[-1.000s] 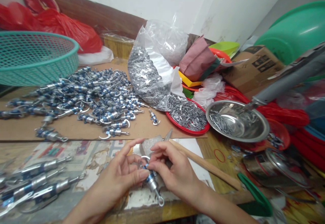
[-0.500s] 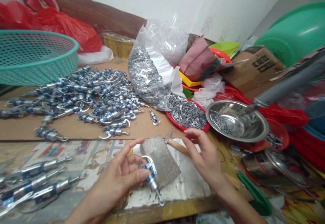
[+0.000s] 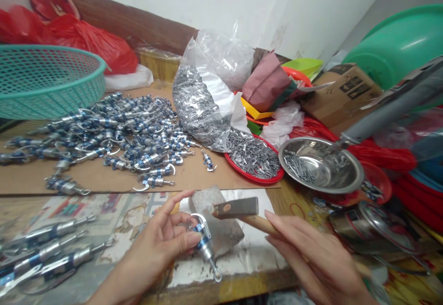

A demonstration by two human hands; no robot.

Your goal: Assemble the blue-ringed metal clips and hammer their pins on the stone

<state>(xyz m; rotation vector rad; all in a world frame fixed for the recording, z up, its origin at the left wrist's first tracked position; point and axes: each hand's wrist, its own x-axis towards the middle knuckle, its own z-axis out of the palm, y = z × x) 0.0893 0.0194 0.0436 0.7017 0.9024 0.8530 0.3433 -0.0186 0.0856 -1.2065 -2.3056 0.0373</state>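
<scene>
A small metal fitting [image 3: 205,245] with a blue band, a curved silver lever and a ring at its lower end is pinched between thumb and fingers of my left hand [image 3: 169,238]. It is held in front of a grey metal block [image 3: 204,199] lying on a pale sheet [image 3: 263,249]. My right hand [image 3: 311,249] is closed on the wooden handle of a hammer [image 3: 238,208]. The hammer's dark head hangs over the block, to the right of the fitting and apart from it.
Many like fittings [image 3: 138,129] lie heaped on cardboard behind, and several more [image 3: 51,249] at the front left. A red plate [image 3: 254,157] of small metal strips and a steel bowl [image 3: 321,162] of pins stand at right. A teal basket [image 3: 51,79] is far left.
My right hand has picked up the hammer from beside the block and brought it over the block. My left hand keeps the fitting in nearly the same place.
</scene>
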